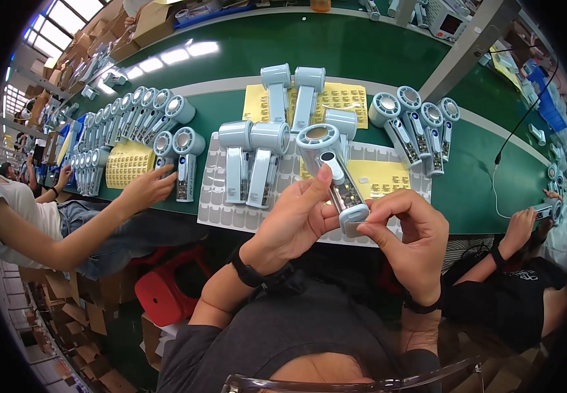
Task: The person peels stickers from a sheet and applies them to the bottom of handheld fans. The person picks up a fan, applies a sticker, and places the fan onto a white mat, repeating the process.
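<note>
A light-blue handheld fan [345,191] with a clear handle window showing its circuit parts is held tilted in front of me. My left hand [293,219] is closed around its handle, thumb on the front near the round button. At the handle's bottom end, my right hand [409,239] has thumb and index finger pinched together; whatever is between them is too small to make out. Just beyond lie two more fans [249,164] on a grey-white sheet of labels [215,196], and a yellow label sheet [388,178] is partly behind the held fan.
Two fans [293,92] rest on another yellow sheet [349,98] farther back. Several fans [418,128] stand in a group at right, and long rows [133,114] at left. A co-worker's hand [156,185] touches a fan there. A white cable [495,190] hangs at right. Red stool [159,295] below left.
</note>
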Demonstrator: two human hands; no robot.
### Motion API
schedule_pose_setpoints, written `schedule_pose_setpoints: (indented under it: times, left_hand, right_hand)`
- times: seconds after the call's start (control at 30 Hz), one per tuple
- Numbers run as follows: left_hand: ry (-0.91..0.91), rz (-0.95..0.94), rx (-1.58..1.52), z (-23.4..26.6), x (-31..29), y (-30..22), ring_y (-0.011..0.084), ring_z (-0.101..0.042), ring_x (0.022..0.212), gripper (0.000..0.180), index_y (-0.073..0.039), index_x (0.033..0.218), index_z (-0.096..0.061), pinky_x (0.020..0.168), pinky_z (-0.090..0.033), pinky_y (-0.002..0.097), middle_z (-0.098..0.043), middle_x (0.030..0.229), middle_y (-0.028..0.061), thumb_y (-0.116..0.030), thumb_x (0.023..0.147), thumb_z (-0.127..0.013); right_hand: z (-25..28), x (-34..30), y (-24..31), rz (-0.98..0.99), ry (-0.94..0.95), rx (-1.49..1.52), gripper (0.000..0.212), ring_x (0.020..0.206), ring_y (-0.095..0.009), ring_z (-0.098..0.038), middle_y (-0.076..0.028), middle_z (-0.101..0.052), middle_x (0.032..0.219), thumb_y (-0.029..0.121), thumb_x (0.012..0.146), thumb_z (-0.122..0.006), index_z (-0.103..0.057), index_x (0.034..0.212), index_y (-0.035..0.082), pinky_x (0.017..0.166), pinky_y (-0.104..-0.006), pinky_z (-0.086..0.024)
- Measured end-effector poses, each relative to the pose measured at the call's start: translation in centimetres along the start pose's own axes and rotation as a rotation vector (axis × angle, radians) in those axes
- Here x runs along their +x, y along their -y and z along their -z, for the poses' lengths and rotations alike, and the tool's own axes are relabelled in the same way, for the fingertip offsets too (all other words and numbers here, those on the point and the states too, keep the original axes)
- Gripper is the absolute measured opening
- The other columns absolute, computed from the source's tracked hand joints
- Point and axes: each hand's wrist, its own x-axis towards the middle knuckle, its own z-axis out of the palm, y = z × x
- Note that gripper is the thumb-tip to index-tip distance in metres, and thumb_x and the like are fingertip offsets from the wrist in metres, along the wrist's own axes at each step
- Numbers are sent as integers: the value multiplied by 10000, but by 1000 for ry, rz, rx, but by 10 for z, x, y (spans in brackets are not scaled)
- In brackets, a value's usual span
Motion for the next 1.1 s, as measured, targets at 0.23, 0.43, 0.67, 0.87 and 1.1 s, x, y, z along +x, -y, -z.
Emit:
schedule_pose_setpoints:
  times: [0.23,0.43,0.67,0.87,1.1]
  left_hand:
    - [-17,13,-10,-1,0,2,221,-659,1067,524,2,1323,-465,894,-564,384,-634,1210,139,-438,1044,-405]
    - [-9,17,-22,-2,0,3,207,-661,1060,521,-4,1308,-481,882,-566,370,-647,1191,124,-446,1042,-405]
    - [-14,19,-30,-1,0,2,208,-664,1058,527,-4,1310,-479,874,-567,362,-644,1202,133,-450,1042,-403]
    - [-28,10,-24,1,0,1,214,-667,1058,510,-6,1312,-478,872,-568,356,-640,1210,142,-435,1050,-393]
    - [138,30,-16,7,-2,-12,288,-673,1082,530,56,1332,-418,870,-581,385,-633,1197,189,-378,1037,-487]
  right_hand:
    - [0,-1,2,21,-19,-30,157,704,-93,-597,-48,-670,821,-54,772,-775,-651,856,-6,669,-231,-480]
    - [-1,-3,1,37,-34,-73,157,700,-97,-601,-50,-672,824,-50,773,-777,-651,855,-5,669,-231,-483]
    - [-3,-1,3,5,-41,-41,154,702,-95,-606,-51,-674,823,-42,776,-779,-652,855,-1,662,-234,-487]
    - [-11,-2,5,-14,-99,-135,173,701,-100,-602,-55,-666,824,-14,772,-794,-648,863,2,664,-232,-483]
    - [2,10,13,-92,-175,-439,433,809,-103,-555,-30,-581,901,28,742,-842,-562,1072,18,761,-250,-474]
